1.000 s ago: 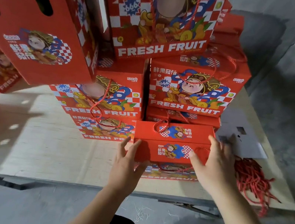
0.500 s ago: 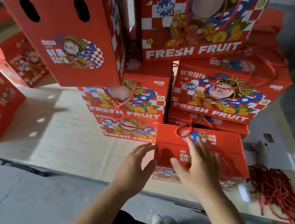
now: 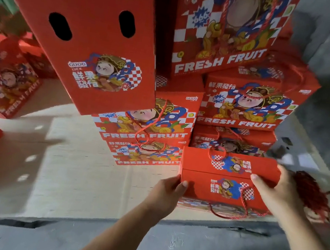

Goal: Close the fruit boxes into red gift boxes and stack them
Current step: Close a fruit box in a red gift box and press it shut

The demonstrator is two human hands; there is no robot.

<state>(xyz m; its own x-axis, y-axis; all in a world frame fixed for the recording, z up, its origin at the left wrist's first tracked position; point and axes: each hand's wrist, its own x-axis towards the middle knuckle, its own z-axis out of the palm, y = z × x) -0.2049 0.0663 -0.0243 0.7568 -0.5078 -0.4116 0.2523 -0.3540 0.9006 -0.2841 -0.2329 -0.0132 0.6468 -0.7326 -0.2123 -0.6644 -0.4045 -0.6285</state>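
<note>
Gripping has replaced the loose hovering of half a second ago: the left hand point(image 3: 167, 190) is now clamped on the near-left corner of the red gift box point(image 3: 225, 178), while the right hand point(image 3: 275, 190) is pressed against its right end, so a lift onto the stack is judged imminent. The box is set at the platform's point(image 3: 60, 172) near edge, right of centre; matte printed card, flaps folded shut, twisted red cord handle point(image 3: 243, 200). Beyond, stacked boxes point(image 3: 239, 106) are seen, glossy and square-edged.

head-worn view, down, close over hands point(image 3: 225, 191)
</note>
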